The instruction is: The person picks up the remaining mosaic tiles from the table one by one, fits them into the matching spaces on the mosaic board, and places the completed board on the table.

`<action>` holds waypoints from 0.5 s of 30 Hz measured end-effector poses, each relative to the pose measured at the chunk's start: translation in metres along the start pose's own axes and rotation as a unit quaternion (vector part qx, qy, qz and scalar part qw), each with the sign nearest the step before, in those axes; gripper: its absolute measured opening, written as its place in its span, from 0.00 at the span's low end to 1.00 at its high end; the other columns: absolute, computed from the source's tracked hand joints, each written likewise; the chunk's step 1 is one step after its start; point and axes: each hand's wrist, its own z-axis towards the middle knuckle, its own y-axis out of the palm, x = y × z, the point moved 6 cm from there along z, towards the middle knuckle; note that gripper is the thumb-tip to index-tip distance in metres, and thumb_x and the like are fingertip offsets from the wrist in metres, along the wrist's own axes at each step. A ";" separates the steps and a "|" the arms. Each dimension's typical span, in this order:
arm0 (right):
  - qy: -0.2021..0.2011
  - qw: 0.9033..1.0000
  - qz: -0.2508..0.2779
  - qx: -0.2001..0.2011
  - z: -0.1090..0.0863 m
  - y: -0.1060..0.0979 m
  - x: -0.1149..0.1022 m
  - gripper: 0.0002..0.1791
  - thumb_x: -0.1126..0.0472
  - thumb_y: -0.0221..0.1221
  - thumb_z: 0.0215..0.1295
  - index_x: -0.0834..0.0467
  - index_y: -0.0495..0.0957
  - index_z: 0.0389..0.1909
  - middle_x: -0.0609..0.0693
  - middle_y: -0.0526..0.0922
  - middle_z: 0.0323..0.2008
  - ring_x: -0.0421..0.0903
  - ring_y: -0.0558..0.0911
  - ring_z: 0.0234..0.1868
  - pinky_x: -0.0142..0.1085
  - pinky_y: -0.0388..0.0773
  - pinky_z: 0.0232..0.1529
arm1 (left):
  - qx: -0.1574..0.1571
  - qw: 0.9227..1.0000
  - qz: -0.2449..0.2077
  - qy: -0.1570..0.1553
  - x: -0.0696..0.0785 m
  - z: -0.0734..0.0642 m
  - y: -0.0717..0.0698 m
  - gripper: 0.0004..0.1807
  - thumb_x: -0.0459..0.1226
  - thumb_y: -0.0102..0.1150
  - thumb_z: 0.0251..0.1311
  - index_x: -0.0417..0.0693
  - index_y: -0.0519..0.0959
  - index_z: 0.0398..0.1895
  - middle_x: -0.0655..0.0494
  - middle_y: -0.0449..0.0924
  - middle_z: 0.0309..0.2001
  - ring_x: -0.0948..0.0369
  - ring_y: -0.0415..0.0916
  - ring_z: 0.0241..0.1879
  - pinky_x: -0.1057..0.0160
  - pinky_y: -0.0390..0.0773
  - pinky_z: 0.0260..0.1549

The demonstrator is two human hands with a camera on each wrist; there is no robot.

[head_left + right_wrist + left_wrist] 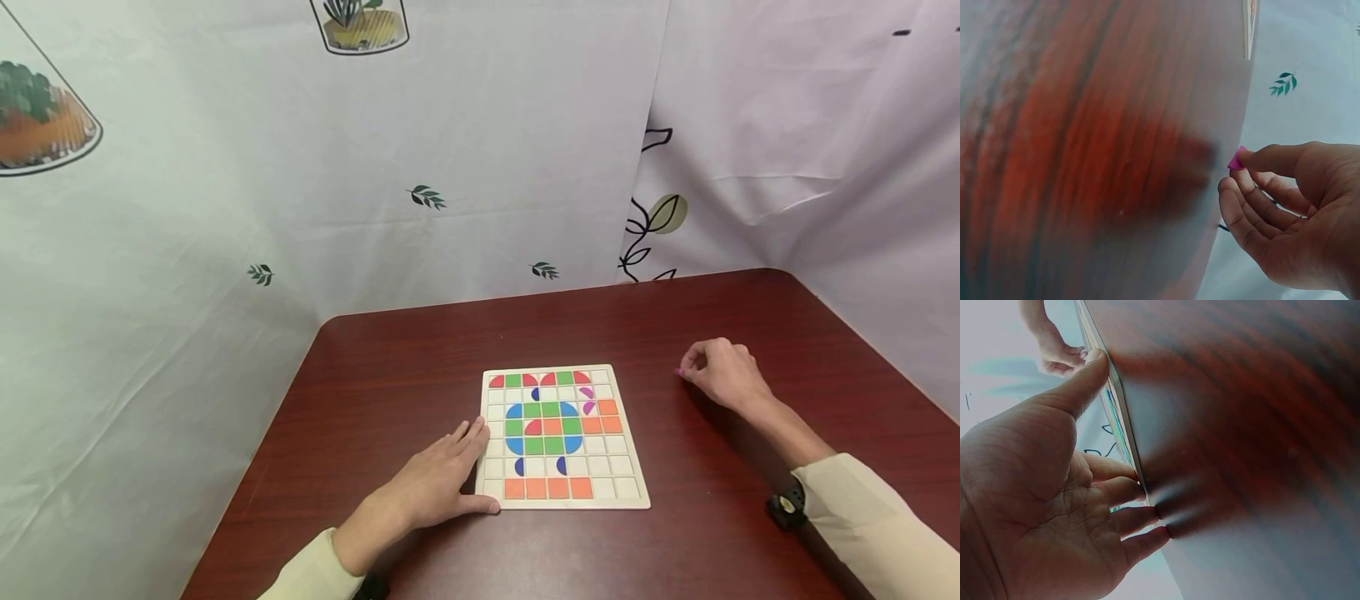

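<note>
A square white grid board lies on the table with coloured squares, quarter-round and half-round tiles in its cells. My left hand rests at the board's left edge, fingers straight, with the thumb on the near left corner. In the left wrist view the fingertips touch the table along that edge. To the right of the board, my right hand pinches a small magenta tile between thumb and fingers; most of the tile is covered by them. Two magenta tiles sit near the board's right side.
The dark red-brown table has rounded far corners. A white cloth with printed leaves and plants hangs behind it and along the sides. A black watch is on the right wrist.
</note>
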 end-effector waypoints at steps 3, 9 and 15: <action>0.005 1.000 0.006 -0.003 0.001 0.000 -0.002 0.08 0.63 0.71 0.67 0.61 0.84 0.29 0.50 0.84 0.25 0.51 0.81 0.30 0.52 0.76 0.36 | 0.000 1.000 0.000 0.000 0.000 0.000 0.000 0.61 0.68 0.67 0.61 0.43 0.55 0.86 0.49 0.51 0.85 0.47 0.50 0.83 0.42 0.64 0.75; 0.014 1.000 0.017 -0.005 0.004 -0.001 -0.009 0.09 0.63 0.71 0.67 0.63 0.84 0.31 0.52 0.84 0.27 0.51 0.81 0.31 0.48 0.75 0.36 | 0.001 1.000 0.002 -0.001 0.000 0.000 0.000 0.61 0.68 0.67 0.61 0.43 0.55 0.86 0.49 0.51 0.85 0.48 0.51 0.83 0.42 0.64 0.74; 0.002 1.000 0.022 0.001 0.007 0.001 -0.017 0.08 0.62 0.71 0.67 0.61 0.85 0.31 0.49 0.84 0.26 0.50 0.82 0.32 0.46 0.75 0.37 | 0.001 1.000 0.004 -0.002 0.000 0.000 0.001 0.61 0.68 0.67 0.61 0.43 0.55 0.86 0.49 0.51 0.85 0.48 0.51 0.83 0.42 0.64 0.74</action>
